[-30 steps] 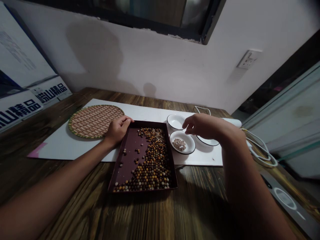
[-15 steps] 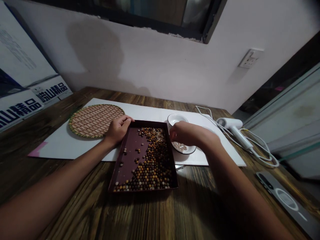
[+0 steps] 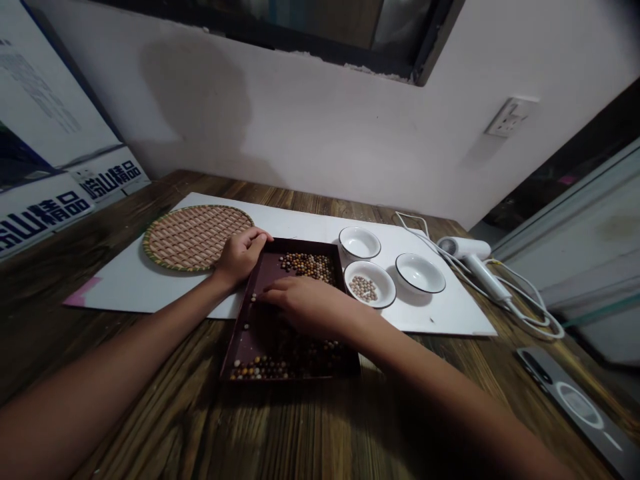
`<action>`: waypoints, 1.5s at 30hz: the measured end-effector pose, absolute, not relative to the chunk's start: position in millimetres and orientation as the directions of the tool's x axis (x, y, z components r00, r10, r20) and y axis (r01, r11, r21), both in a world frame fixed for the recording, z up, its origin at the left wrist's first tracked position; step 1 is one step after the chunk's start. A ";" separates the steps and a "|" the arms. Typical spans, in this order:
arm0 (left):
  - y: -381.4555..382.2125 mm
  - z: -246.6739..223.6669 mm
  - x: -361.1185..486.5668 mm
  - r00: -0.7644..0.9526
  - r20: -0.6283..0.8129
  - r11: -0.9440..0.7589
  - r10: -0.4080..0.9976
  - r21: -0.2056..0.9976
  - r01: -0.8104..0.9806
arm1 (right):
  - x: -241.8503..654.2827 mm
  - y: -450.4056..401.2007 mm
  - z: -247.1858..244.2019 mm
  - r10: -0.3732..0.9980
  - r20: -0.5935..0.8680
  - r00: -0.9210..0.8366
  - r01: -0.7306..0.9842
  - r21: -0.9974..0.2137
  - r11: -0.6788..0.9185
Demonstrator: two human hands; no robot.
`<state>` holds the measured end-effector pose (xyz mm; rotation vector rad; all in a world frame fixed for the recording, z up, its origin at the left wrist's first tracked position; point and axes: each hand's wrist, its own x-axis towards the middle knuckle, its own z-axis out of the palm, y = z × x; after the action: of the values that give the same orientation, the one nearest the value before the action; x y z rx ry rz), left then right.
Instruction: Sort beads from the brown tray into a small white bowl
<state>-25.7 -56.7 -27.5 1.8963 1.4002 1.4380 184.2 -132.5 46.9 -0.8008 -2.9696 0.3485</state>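
A dark maroon tray point(image 3: 240, 347) holds many small round beads point(image 3: 310, 265) in brown, yellow, black and pale tones. My left hand point(image 3: 241, 255) is closed on its far left corner. Over the middle of the tray reaches my right hand point(image 3: 305, 303), fingers stretched to the left and a little apart, tips close to a few loose pale beads point(image 3: 253, 298). The palm and forearm cover part of the bead pile. Just right of the tray, a white bowl point(image 3: 389, 293) with a dark rim contains several pale beads point(image 3: 363, 288).
Two more white bowls, a far bowl point(image 3: 359, 243) and a right bowl point(image 3: 421, 273), stand on the white board point(image 3: 320, 227). A round woven mat point(image 3: 195, 237) lies at left. A white hair dryer point(image 3: 475, 263) with its cord and a grey phone-like object point(image 3: 575, 403) are at right.
My right hand has moved left from above the bead bowl to over the tray, uncovering the bowls. My left hand still holds the tray's corner.
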 end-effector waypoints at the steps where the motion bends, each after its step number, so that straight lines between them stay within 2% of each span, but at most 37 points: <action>1: -57.2 -27.1 -25.4 -0.019 0.503 -0.435 0.864 0.765 0.475 | 180.6 -133.0 40.1 0.454 0.024 -0.891 0.437 -0.226 0.870; 5: -59.7 -24.9 -24.3 -0.023 0.493 -0.428 0.869 0.775 0.465 | 172.9 -133.5 23.1 0.384 0.134 -0.913 0.354 -0.204 0.913; 10: -60.0 -25.1 -24.5 -0.024 0.482 -0.418 0.876 0.782 0.463 | 169.6 -134.5 18.5 0.403 0.088 -0.911 0.384 -0.179 0.906; 23: -58.8 -26.6 -25.0 -0.032 0.484 -0.412 0.874 0.775 0.479 | 163.8 -136.1 19.6 0.365 0.087 -0.927 0.355 -0.117 0.928; 35: -60.8 -22.5 -23.4 -0.035 0.484 -0.409 0.874 0.773 0.486 | 162.7 -133.9 15.5 0.416 0.065 -0.907 0.406 -0.131 0.905; 45: -59.7 -24.1 -24.0 -0.030 0.490 -0.421 0.871 0.778 0.466 | 161.4 -135.5 15.0 0.344 0.095 -0.934 0.336 -0.093 0.937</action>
<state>-24.0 -59.7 -24.1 1.8697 1.4013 1.4402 161.4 -135.5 15.0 -0.5255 -2.9836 0.1146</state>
